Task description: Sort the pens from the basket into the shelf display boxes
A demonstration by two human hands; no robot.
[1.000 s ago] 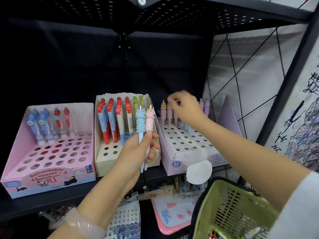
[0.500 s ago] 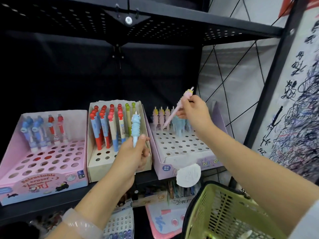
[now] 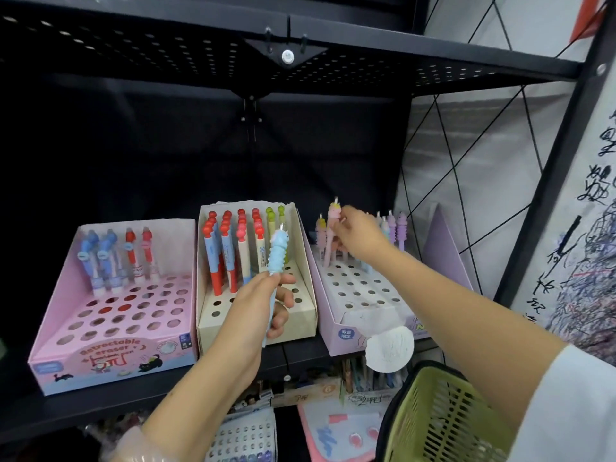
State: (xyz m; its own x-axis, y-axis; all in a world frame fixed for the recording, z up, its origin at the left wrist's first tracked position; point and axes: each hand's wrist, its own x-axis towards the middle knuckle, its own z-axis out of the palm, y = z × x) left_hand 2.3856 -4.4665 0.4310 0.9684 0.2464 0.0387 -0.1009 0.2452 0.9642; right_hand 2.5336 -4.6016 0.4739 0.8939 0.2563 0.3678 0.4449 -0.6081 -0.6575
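A ribbed blue pen (image 3: 277,253) is gripped upright by the left hand (image 3: 258,305); a ridged pink pen (image 3: 331,233) (far row) is pinched by the right hand (image 3: 358,236) over the perforated lilac cardboard box (image 3: 360,295). "Retractable eraser" is printed on the left pink box (image 3: 110,356).

- A black shelf (image 3: 100,400) is seen, with three boxes set side by side along its front edge.
- Pink box (image 3: 110,353) at the left.
- Cream box (image 3: 305,288) in the middle.
- Lilac box (image 3: 346,325) at the right.

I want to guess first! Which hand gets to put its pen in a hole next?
Right hand: its pink pen is already standing over the purple box. Left hand holds the blue pen farther back.
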